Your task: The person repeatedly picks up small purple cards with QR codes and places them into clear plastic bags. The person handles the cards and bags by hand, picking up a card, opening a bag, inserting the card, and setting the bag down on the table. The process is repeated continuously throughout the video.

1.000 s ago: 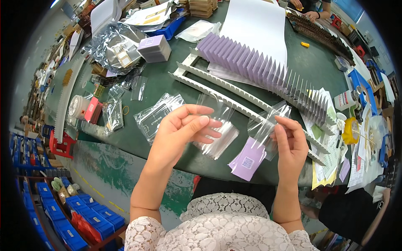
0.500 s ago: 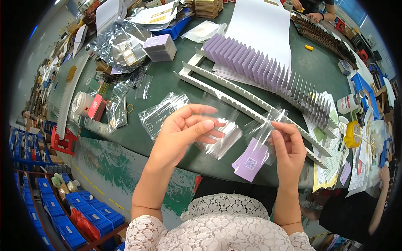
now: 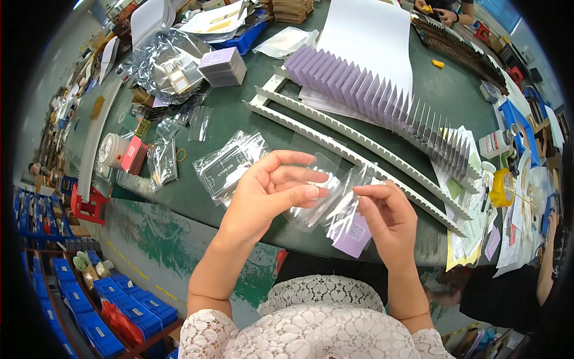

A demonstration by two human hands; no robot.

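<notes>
Code (image 3: 356, 231) on purple card (image 3: 351, 245) near clear plastic (image 3: 345, 202) pinched by right hand (image 3: 391, 216); left hand (image 3: 260, 191), hold unclear

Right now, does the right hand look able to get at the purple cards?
Probably yes: the purple cards lie beside the right hand, though the clear bag it holds partly overlaps them in view.

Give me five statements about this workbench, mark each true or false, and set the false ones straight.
1. The right hand pinches a clear plastic sleeve. True.
2. The left hand is clenched into a tight fist. False: it is loosely open, its fingers half curled.
3. A long row of purple cards stands beyond the two white toothed rails. True.
4. The yellow roll lies at the table's left side. False: it lies at the right side.
5. The plastic stool at far left is red. True.
</notes>
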